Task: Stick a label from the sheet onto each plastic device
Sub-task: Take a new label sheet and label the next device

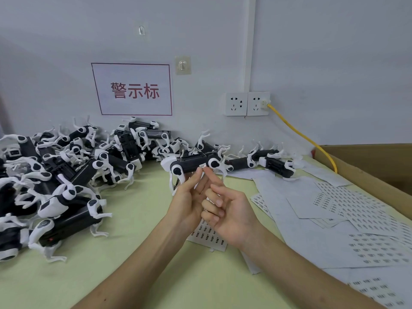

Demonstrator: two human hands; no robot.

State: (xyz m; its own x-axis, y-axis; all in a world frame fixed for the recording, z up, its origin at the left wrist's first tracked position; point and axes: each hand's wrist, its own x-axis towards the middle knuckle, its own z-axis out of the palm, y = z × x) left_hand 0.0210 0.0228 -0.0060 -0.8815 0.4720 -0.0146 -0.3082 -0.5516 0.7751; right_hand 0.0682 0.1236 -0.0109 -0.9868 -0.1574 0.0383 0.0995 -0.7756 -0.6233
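Left of cardboard box (367, 166), left hand (187, 204) holds device (191, 165), label (202, 165) attached

Table (142, 275): pale yellow-green, plain.
Devices (66, 175): black bodies, white legs, black joint discs.
Label (202, 165): white, dark print.
Sheets (365, 210): white, rows of small black barcodes.
Cable (301, 134): yellow.
Sign (133, 89): white, red border, red characters.
Box (367, 166): brown.

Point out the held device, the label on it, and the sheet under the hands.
held device (191, 163), head view, black body between its white joints.
label (202, 165), head view, middle of the white sticker.
label sheet (208, 238), head view, printed area near its front edge.
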